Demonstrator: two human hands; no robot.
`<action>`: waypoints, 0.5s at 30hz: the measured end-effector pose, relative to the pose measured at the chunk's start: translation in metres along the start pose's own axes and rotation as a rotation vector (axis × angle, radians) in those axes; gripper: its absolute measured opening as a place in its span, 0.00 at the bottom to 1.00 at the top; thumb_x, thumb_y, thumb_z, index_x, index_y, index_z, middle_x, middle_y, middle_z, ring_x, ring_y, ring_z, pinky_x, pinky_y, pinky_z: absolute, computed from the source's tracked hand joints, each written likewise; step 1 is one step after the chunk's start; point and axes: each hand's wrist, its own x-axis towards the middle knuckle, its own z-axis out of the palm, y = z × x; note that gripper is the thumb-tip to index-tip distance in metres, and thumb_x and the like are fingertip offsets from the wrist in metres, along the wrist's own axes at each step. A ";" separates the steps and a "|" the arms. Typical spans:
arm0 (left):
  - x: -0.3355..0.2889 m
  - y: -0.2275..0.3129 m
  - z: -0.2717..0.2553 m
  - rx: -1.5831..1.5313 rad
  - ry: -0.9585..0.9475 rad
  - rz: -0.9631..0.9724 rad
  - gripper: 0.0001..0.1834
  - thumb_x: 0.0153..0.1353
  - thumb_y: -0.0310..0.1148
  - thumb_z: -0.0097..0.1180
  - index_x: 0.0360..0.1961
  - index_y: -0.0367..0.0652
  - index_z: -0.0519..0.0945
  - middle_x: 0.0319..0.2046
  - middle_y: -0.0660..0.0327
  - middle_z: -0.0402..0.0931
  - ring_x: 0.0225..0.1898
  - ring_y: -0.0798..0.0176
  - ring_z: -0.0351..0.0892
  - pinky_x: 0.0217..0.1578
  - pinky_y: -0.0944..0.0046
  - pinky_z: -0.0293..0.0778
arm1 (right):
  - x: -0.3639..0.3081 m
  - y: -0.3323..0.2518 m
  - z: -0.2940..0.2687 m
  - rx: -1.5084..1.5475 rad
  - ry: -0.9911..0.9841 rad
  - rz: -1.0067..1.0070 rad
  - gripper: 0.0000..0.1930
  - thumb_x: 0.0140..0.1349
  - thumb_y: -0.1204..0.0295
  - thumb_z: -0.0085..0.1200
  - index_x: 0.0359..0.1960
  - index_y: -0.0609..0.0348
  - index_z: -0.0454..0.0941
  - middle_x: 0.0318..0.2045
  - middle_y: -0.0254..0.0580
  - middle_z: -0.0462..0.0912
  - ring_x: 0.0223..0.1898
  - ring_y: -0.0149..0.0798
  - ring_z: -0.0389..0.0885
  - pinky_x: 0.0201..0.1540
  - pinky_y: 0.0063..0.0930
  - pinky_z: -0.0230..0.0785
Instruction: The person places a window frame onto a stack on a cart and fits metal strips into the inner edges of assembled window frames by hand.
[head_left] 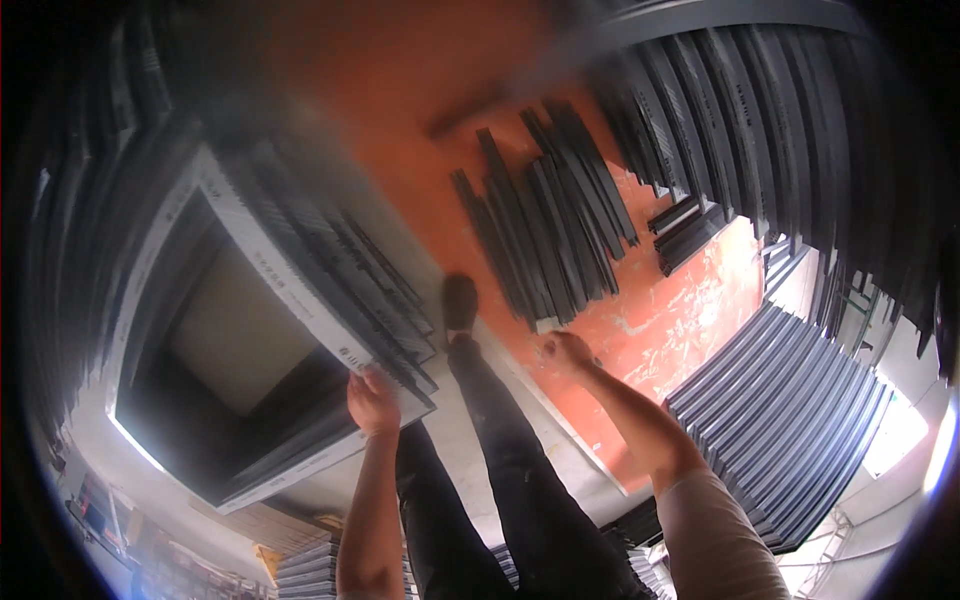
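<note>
My left hand is at the near right edge of a large rectangular frame, its fingers closed over the rim. This frame has a pale printed face and dark inner sides, and it lies on top of a stack of similar dark frames. Over the orange floor, my right hand has its fingers curled together. Whatever they may hold is too small to make out. Just beyond those fingers are the near ends of several long black bars, lying side by side on the floor.
Tall rows of dark frames stand at the upper right, with a shorter pair of black bars below them. Another row of ribbed dark frames is at the right. More frames line the far left. My foot is between the stack and the bars.
</note>
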 end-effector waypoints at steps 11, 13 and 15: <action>-0.007 -0.002 0.010 0.009 0.059 0.106 0.23 0.70 0.41 0.33 0.29 0.34 0.74 0.25 0.42 0.73 0.28 0.35 0.70 0.31 0.42 0.64 | 0.220 0.086 -0.033 -0.319 0.305 0.267 0.26 0.48 0.63 0.65 0.51 0.56 0.76 0.47 0.56 0.80 0.47 0.59 0.79 0.48 0.48 0.75; -0.011 0.005 0.020 -0.043 0.033 0.112 0.24 0.70 0.42 0.32 0.30 0.34 0.73 0.27 0.41 0.73 0.29 0.34 0.70 0.31 0.42 0.64 | 0.261 0.133 -0.061 -0.256 0.301 0.240 0.35 0.45 0.61 0.67 0.57 0.58 0.70 0.51 0.59 0.76 0.52 0.59 0.76 0.53 0.48 0.72; -0.013 0.007 0.019 -0.081 -0.002 0.015 0.30 0.72 0.49 0.31 0.39 0.27 0.73 0.32 0.41 0.74 0.33 0.44 0.71 0.39 0.50 0.67 | 0.289 0.139 -0.052 -0.230 0.365 0.209 0.39 0.43 0.59 0.68 0.58 0.59 0.67 0.54 0.60 0.73 0.54 0.59 0.73 0.54 0.48 0.71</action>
